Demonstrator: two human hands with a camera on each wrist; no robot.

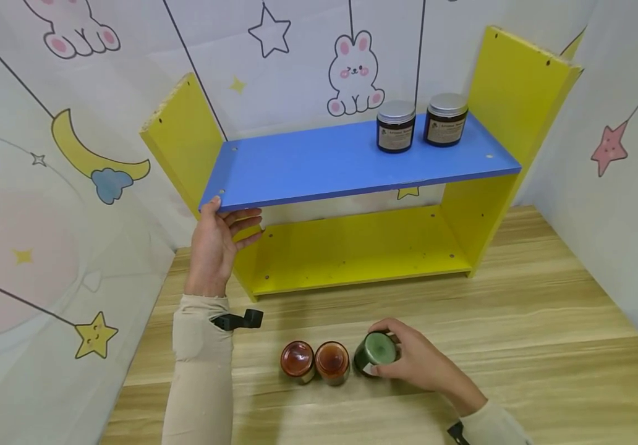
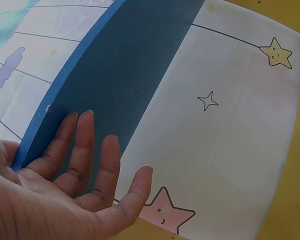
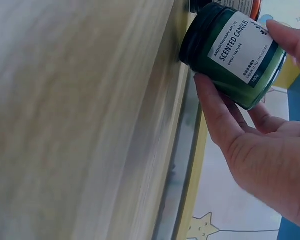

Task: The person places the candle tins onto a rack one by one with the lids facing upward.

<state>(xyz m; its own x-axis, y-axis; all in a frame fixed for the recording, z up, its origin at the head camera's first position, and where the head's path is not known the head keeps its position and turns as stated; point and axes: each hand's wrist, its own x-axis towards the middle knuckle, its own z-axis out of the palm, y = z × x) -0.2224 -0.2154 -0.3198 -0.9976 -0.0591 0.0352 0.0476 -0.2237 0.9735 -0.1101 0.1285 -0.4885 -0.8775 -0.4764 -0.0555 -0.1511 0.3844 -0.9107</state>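
In the head view, my right hand [image 1: 421, 360] grips a green glass candle jar [image 1: 379, 348] between thumb and fingers, low over the wooden table. The right wrist view shows its "SCENTED CANDLES" label [image 3: 240, 47] and black lid [image 3: 202, 37] facing the tabletop, so the jar is upside down. Beside it are two amber candle jars [image 1: 298, 360], bases up. My left hand [image 1: 216, 247] holds the front left corner of the blue shelf board [image 1: 308, 164], thumb on top and fingers [image 2: 82, 145] spread beneath.
Two dark jars with silver lids [image 1: 395, 127] stand at the right of the blue board. Yellow side panels [image 1: 519, 93] rise at both ends, and a yellow bottom board [image 1: 352, 247] lies below. Patterned sheets [image 1: 302, 80] hang behind and at the sides of the wooden table [image 1: 547, 296].
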